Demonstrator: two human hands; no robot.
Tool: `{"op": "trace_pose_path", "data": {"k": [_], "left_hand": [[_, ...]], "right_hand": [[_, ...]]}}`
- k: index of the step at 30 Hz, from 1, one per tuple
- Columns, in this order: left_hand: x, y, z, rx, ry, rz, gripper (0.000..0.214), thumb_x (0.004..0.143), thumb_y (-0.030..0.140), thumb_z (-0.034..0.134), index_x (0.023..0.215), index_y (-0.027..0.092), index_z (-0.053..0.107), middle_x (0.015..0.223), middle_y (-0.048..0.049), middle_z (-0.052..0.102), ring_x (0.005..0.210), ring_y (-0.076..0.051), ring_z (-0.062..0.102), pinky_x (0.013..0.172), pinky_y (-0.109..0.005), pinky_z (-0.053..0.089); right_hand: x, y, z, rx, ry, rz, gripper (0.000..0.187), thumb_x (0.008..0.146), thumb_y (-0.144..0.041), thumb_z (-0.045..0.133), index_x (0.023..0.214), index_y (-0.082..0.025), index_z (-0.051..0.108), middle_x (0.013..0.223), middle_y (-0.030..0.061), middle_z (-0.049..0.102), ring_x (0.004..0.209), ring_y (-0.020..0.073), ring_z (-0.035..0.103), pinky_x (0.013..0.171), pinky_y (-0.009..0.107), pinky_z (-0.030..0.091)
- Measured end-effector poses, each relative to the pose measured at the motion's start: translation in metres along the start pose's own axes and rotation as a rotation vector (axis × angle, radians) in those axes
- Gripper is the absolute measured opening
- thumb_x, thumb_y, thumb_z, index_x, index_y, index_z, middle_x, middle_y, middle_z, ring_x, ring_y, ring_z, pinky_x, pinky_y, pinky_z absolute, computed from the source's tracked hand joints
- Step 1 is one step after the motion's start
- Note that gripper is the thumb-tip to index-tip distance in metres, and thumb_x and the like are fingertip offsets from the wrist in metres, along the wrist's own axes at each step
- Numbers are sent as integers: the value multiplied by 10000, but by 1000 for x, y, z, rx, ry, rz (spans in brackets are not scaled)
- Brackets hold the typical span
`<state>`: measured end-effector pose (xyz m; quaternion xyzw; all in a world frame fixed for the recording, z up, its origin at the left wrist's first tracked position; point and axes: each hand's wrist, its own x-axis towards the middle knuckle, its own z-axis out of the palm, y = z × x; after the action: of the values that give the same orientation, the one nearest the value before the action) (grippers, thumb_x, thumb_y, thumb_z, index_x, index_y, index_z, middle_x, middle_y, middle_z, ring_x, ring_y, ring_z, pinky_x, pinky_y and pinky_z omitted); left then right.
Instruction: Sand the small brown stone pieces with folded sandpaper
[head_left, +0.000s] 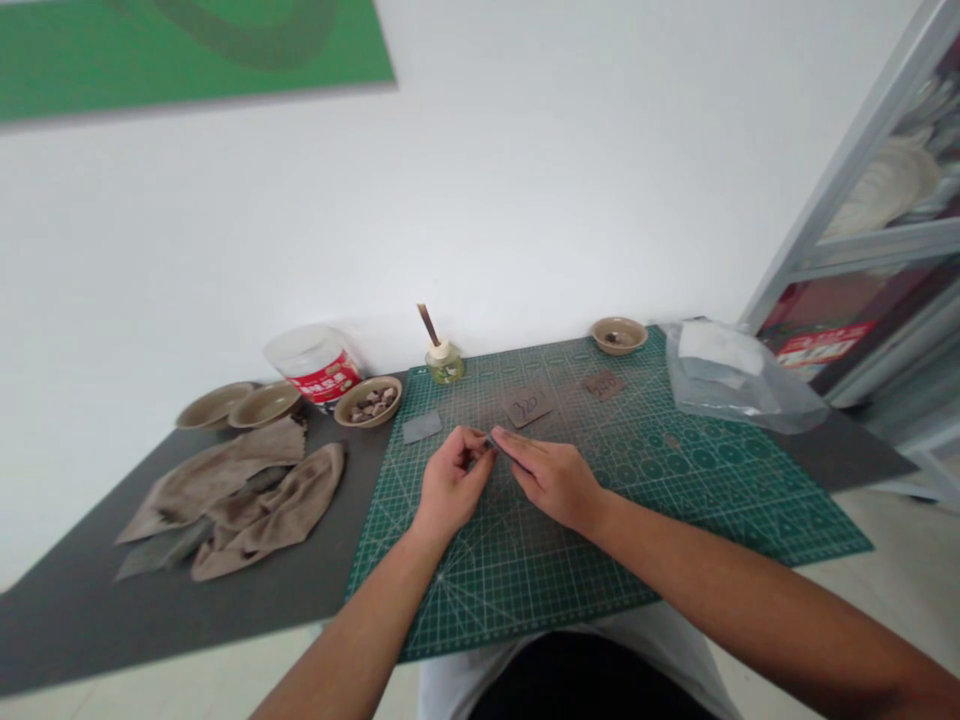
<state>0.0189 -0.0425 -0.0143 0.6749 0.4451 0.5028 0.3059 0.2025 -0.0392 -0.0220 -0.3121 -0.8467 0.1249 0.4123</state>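
My left hand (pixel 452 482) and my right hand (pixel 546 478) meet above the middle of a green cutting mat (pixel 480 590). Between their fingertips is a small thin grey piece (pixel 491 441), largely hidden by my fingers. Beyond my hands lie a brown square of what looks like sandpaper marked 320 (pixel 526 405), a similar square (pixel 604 385) with unreadable writing, and a grey square (pixel 422 426). None of these squares touches my hands.
Left of the mat are a bowl of small stones (pixel 367 401), two bowls (pixel 240 405), a red-labelled plastic tub (pixel 313 365) and crumpled brown cloths (pixel 225 505). Behind it stand a glass jar with a stick (pixel 445 363) and a small bowl (pixel 619 335). A plastic bag (pixel 739 377) lies right.
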Motion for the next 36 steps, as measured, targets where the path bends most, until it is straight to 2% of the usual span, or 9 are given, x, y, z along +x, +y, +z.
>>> {"op": "trace_pose_path", "data": {"k": [4,8,12,23,26,29,31,34,36], "left_hand": [[0,-1,0,3,-2,-10,161,824,269,645,767,203,510,787,5,568,701,-133,534,660,-241,444],[0,-1,1,-18,1,-29,185,816,289,654,757,204,501,776,7,570,697,-132,540,661,-241,451],[1,0,1,-2,5,-26,190,810,284,656,744,202,498,768,9,566,699,-133,540,654,-238,447],[1,-2,0,3,-11,-34,161,818,264,642,757,201,508,763,16,566,656,-120,517,626,-231,433],[2,-3,0,-20,6,-43,172,806,263,659,752,199,509,789,6,590,672,-124,533,627,-234,437],[2,-4,-2,-32,18,-55,138,808,256,657,788,199,533,861,-22,632,725,-141,579,655,-250,458],[4,-5,-3,-54,18,-49,120,815,238,643,802,200,529,931,-45,655,795,-159,613,687,-265,473],[6,-5,-3,-92,19,-35,124,812,203,629,793,202,506,976,-57,672,857,-170,631,710,-272,478],[7,-6,-3,-72,-1,-41,118,798,192,637,785,198,520,931,-42,673,791,-152,616,689,-261,469]], "right_hand": [[0,-1,0,-6,-7,57,501,926,-126,462,1421,-203,468,1318,77,617,1129,191,644,982,325,518],[-1,-2,1,24,4,76,530,916,-122,479,1433,-230,450,1345,59,598,1135,189,638,993,321,504],[-1,-1,2,-3,-23,124,501,926,-139,472,1421,-213,469,1252,70,664,1054,196,677,945,321,529],[0,2,0,-62,-32,29,527,908,-122,481,1426,-215,459,1362,75,582,1176,201,613,995,331,502],[1,5,1,-101,-64,120,487,892,-115,492,1369,-205,524,1284,90,641,1093,224,659,948,355,523],[5,10,-1,-49,-2,243,388,889,-138,509,1257,-219,604,1152,78,708,1002,228,690,899,349,527],[8,14,-3,58,88,346,265,886,-185,538,1125,-220,648,992,56,738,888,212,704,818,316,535],[13,21,-6,251,191,517,81,827,-264,616,880,-204,628,766,11,690,710,177,668,675,263,519],[14,23,-7,419,177,570,110,785,-290,642,780,-201,578,733,-3,661,688,163,642,649,249,505]]}}
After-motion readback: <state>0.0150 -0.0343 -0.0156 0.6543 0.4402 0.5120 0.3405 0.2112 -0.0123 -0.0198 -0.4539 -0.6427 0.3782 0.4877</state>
